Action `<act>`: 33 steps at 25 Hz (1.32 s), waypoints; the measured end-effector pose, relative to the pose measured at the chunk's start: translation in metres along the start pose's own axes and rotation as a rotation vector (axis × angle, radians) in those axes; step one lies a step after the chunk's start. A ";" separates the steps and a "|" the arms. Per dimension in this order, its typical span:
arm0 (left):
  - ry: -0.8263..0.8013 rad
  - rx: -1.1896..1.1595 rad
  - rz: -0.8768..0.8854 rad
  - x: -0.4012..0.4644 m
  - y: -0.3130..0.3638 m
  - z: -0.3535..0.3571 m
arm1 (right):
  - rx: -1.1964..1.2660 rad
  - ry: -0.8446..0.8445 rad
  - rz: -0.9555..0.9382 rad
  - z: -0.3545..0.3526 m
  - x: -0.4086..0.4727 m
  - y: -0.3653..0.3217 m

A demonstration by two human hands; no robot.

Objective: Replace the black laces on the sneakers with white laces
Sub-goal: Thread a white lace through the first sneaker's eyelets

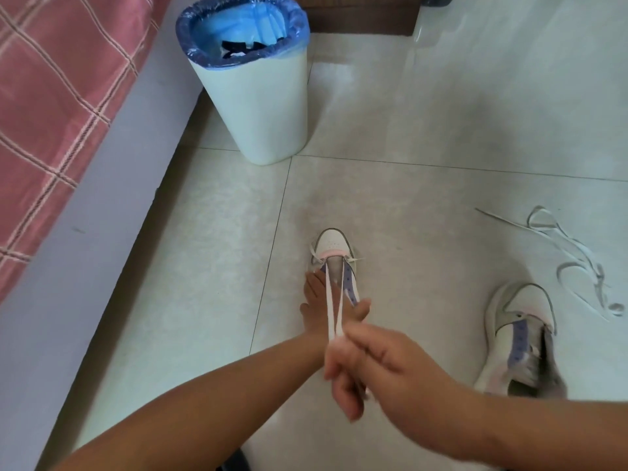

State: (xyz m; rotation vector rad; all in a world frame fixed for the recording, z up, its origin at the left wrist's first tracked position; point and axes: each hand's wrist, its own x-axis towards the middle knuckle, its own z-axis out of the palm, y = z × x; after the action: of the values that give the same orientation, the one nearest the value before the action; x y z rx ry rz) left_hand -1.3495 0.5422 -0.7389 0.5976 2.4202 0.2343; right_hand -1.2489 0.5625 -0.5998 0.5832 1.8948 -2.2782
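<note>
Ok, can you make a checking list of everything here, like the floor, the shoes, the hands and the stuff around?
Surface: pale tiled floor.
Job's things: shoe with a white lace through its front holes; second shoe unlaced; spare white lace loose on the floor.
Clutter: black laces in the bin.
Grippers: left hand holds the shoe; right hand pinches both lace ends.
Cables: nothing seen.
Surroundings: pink checked bed.

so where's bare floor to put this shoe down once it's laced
Bare tiles lie between the bin and the sneaker being laced, and left of it toward the bed frame. Crowded on the right: the second sneaker and loose white lace.
</note>
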 end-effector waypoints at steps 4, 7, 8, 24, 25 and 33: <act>-0.351 -0.120 0.094 0.013 -0.009 -0.038 | 0.111 0.049 0.090 -0.002 -0.005 0.005; -0.690 -0.293 0.088 0.042 -0.022 -0.087 | 0.177 0.150 0.141 -0.013 0.001 0.009; -0.649 -0.348 -0.010 0.054 -0.025 -0.099 | 0.170 0.145 0.136 -0.016 0.002 0.010; -0.373 -0.286 -0.159 0.150 0.000 -0.091 | 0.159 0.112 0.260 -0.020 0.020 0.020; -0.353 -0.228 -0.125 0.151 0.000 -0.090 | 0.157 0.115 0.267 -0.020 0.020 0.022; 0.017 -0.613 0.293 0.140 0.001 -0.096 | 0.136 0.102 0.343 -0.019 0.014 0.031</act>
State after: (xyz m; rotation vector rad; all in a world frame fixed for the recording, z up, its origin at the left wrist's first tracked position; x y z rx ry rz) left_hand -1.5062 0.6074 -0.7382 0.6509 2.1015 1.0569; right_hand -1.2475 0.5766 -0.6366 0.9751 1.5406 -2.1963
